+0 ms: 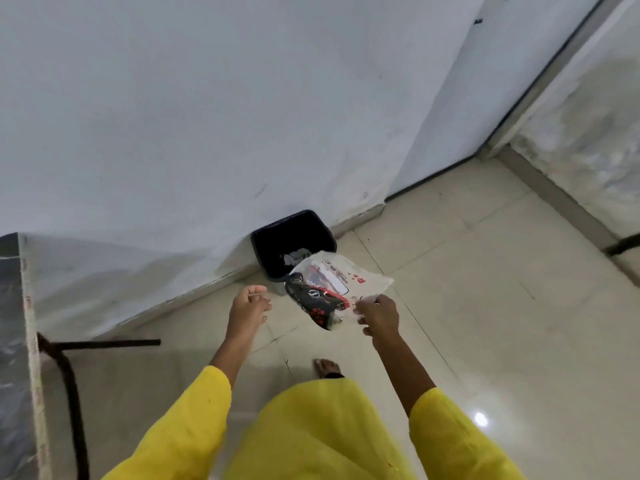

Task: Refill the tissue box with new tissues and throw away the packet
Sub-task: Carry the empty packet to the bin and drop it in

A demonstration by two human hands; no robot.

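Clear, crinkly plastic with red and black print, the packet (pixel 329 289) looks empty, light and limp; pinched at its near edge by the right hand (pixel 377 315), its long axis runs up-away toward the black bin (pixel 293 244) at the wall's foot; left hand (pixel 249 306) empty, fingers loosely curled.

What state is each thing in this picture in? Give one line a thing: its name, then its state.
packet: empty-looking, crumpled, held in the air, not yet in the bin.
bin: open, no lid seen, crumpled paper inside, against the wall.
right hand: pinching the packet's edge.
left hand: empty, fingers loosely spread.
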